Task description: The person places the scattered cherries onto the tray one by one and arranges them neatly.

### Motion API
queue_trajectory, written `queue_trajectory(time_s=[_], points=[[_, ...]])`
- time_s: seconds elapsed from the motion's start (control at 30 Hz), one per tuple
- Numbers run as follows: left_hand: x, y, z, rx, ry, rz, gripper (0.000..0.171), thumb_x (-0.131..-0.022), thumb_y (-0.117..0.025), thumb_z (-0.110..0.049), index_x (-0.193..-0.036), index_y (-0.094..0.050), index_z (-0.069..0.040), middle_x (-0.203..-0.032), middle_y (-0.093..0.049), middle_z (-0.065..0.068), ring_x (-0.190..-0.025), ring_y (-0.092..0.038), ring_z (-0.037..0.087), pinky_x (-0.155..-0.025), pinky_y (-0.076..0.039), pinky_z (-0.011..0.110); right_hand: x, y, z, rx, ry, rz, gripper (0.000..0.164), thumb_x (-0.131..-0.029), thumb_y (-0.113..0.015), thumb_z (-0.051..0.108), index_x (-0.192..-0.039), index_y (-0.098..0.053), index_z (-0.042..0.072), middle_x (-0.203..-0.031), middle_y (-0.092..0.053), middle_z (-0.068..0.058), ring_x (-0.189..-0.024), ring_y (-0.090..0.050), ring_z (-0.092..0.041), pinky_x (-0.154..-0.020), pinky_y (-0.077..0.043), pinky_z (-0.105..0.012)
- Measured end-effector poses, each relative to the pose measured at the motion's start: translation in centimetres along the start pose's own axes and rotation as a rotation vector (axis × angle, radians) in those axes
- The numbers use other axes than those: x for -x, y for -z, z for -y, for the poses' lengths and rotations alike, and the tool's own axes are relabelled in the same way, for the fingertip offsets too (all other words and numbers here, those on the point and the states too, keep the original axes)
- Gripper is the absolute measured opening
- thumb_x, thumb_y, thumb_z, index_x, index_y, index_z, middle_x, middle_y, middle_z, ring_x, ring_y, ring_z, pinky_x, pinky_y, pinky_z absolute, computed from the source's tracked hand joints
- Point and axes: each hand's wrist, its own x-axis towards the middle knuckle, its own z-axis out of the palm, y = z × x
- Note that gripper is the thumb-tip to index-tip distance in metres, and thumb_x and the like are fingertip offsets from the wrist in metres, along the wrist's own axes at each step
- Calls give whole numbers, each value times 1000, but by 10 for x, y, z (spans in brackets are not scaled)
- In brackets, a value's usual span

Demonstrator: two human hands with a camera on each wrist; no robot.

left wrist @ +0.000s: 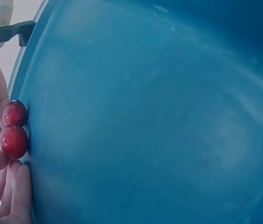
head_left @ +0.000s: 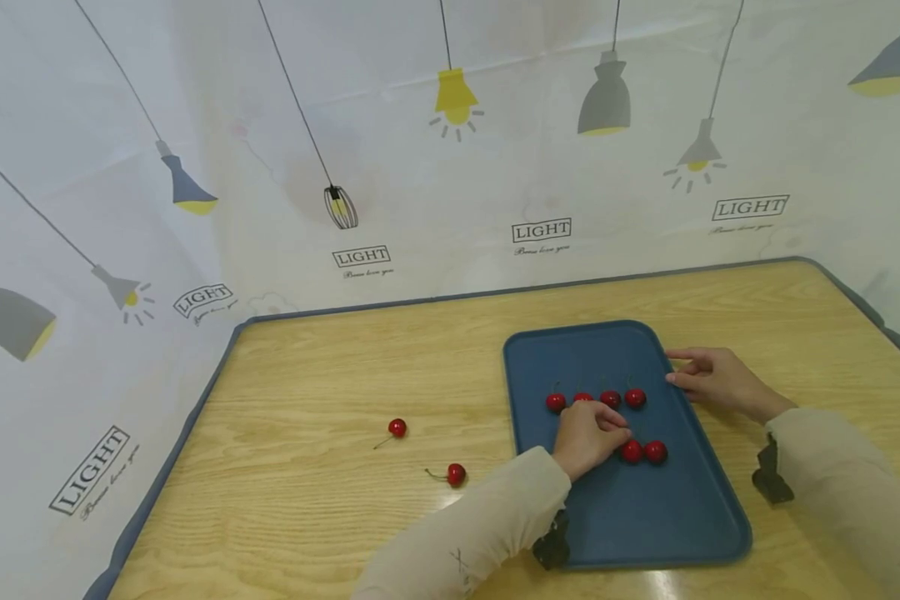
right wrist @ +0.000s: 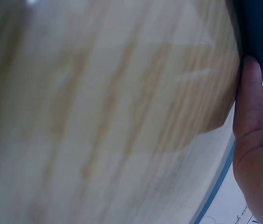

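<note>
A blue tray (head_left: 675, 517) lies on the wooden table, with a row of several red cherries (head_left: 634, 398) across its middle. My left hand (head_left: 588, 433) reaches over the tray's left side. Its thumb and fingertips pinch a cherry (left wrist: 14, 142) at its stem end, and the stem itself is hidden. Right beside that one sits a second cherry (head_left: 656, 452), close against it. At the tray's right edge, my right hand (head_left: 720, 382) grips the rim (right wrist: 257, 32) between thumb and fingers.
Two more cherries with stems lie on the table left of the tray, one farther back (head_left: 397, 428) and one nearer (head_left: 456, 475). A white cloth (head_left: 450, 183) printed with lamps hangs behind the blue-edged table (head_left: 285, 467).
</note>
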Motion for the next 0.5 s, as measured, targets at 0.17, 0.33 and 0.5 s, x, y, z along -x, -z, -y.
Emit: queue_trajectory(time_s=[0.17,0.33,0.5], points=[[2,1,-1,15,18,-1,5,-73,-71,-9,-77,-70,-7,-62,-63,-2,-51,-52,1,-49,-41,15,0,0,-1,-1,1,2,56,-87,-57,19,-128,-35,-12,-92,-60,-18,-76,-60,-9,-65,-51,-27],[3,3,0,22,35,6,5,-73,-71,-9,-77,-70,-7,-62,-62,-3,-52,-52,2,-49,-42,15,0,0,0,8,-10,2,58,-87,-58,21,-129,-35,-12,-92,-59,-18,-76,-60,-10,-65,-51,-27],[2,6,2,33,17,14,6,-73,-71,-9,-78,-70,-6,-63,-64,-2,-51,-53,1,-48,-42,14,0,0,1,15,-9,0,58,-87,-58,21,-129,-35,-12,-93,-59,-18,-76,-60,-10,-65,-51,-27]])
